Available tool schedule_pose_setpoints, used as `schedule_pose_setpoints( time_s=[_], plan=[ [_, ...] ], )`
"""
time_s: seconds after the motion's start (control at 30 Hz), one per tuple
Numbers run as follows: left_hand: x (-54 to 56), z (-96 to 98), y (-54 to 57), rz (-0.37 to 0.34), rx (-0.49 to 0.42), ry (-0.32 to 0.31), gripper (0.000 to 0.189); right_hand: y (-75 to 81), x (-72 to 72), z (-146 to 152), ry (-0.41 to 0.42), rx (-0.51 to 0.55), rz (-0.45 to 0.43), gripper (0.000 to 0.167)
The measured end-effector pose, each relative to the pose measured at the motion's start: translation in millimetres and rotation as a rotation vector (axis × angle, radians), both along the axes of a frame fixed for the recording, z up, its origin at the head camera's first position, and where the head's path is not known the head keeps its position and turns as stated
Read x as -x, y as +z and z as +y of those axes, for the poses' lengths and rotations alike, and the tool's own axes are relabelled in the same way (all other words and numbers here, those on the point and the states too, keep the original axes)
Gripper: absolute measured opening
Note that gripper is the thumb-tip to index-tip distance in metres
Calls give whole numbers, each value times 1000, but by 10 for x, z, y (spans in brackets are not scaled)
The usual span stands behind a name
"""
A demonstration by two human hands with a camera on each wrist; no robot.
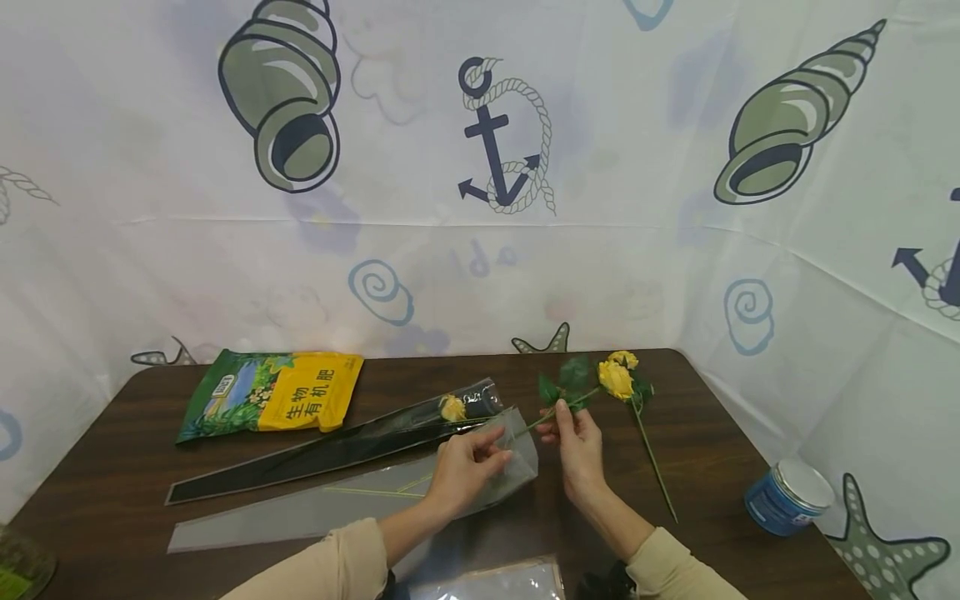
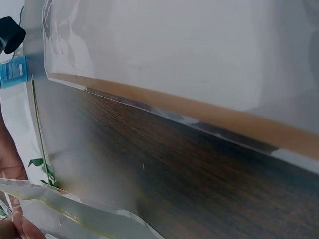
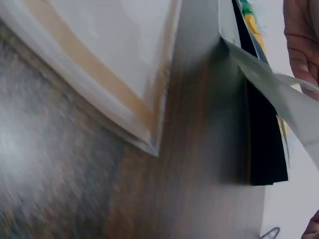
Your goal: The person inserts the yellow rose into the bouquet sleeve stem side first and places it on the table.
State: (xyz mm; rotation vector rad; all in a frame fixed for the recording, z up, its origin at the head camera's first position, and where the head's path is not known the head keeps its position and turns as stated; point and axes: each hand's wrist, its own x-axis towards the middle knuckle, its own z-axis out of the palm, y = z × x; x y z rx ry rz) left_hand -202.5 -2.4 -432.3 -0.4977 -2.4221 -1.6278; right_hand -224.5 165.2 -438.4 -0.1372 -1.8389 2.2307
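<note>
My left hand (image 1: 465,471) pinches the mouth of a translucent grey flower sleeve (image 1: 262,521) lying slantwise across the table. In the right wrist view the raised edge of this sleeve (image 3: 264,84) shows beside the fingers. My right hand (image 1: 579,450) pinches the stem of a yellow rose (image 1: 615,381), bloom up and to the right, the stem's lower end at the sleeve's mouth. Another yellow rose (image 1: 655,462) lies just right, its bloom behind the held one. Behind the grey sleeve lies a black sleeve (image 1: 300,464) with a yellow rose bloom (image 1: 453,407) inside.
A yellow and green fertilizer bag (image 1: 300,392) lies at the back left. A blue tin (image 1: 787,497) with a white lid stands at the right edge. Clear packaging (image 1: 498,581) lies at the front, and part of a jar (image 1: 22,562) shows at the left corner.
</note>
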Motion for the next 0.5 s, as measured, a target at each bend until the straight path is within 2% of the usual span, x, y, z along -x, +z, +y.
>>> schedule_pose_setpoints(
  time_s=[0.27,0.4,0.5],
  plan=[
    [24,-9,14,-6,-12,3,33,139,24,15,-42,-4,76,28],
    [28,-9,19,-6,-18,1,33,176,-11,14,-40,-4,81,23],
    [19,1,10,-3,-16,-9,33,156,-62,28,-32,-42,69,22]
  ],
)
